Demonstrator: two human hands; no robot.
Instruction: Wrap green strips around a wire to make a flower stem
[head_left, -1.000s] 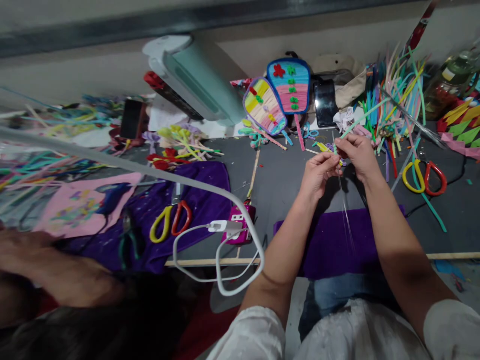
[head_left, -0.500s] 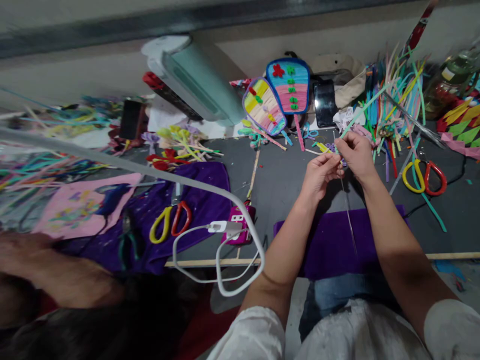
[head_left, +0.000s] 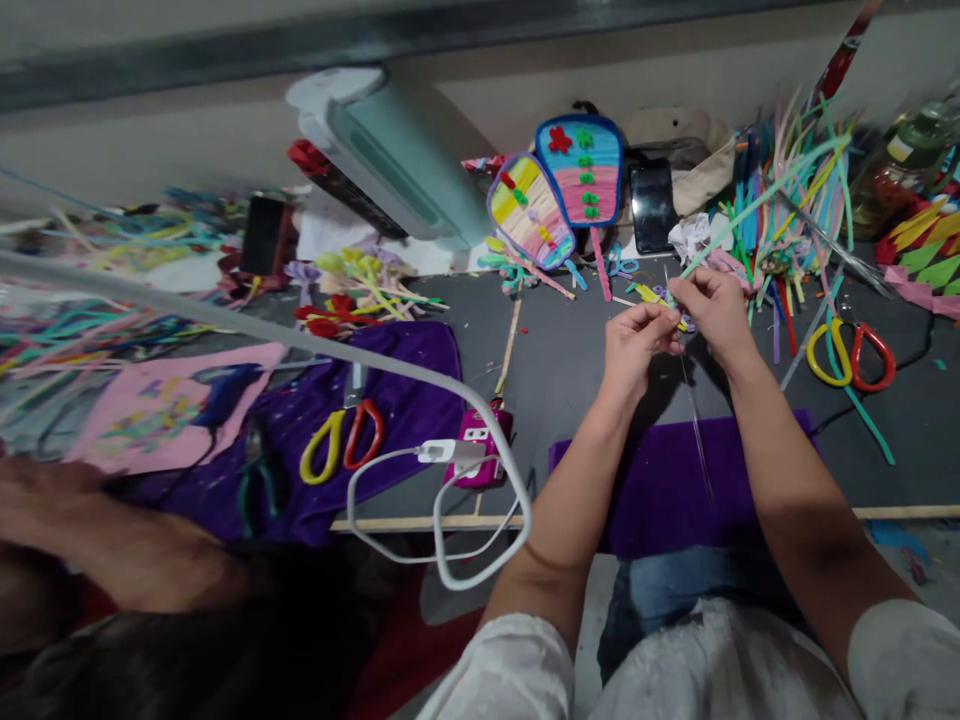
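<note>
**Both my hands pinch one green strip above the purple cloth**

My left hand (head_left: 634, 345) and right hand (head_left: 716, 312) meet fingertip to fingertip in the air, just beyond the far edge of the purple cloth (head_left: 660, 480) that lies before me on the dark table (head_left: 562, 370). The fingers of each hand are closed together on the near end of a thin light-green strip (head_left: 757, 205). What exactly sits inside the pinch is too small to tell; a bit of yellow and purple shows there.

The strip's long axis runs from my fingertips up and away to the right, rising over the heap of coloured strips (head_left: 795, 210) farther from the cloth. My right hand lies on the strip's side and is nearer to its length; my left hand comes in from the opposite side. A fine clear strand (head_left: 697, 430) hangs from the pinch down across the cloth towards me.

Right of the cloth lie yellow-and-red scissors (head_left: 851, 355).
</note>
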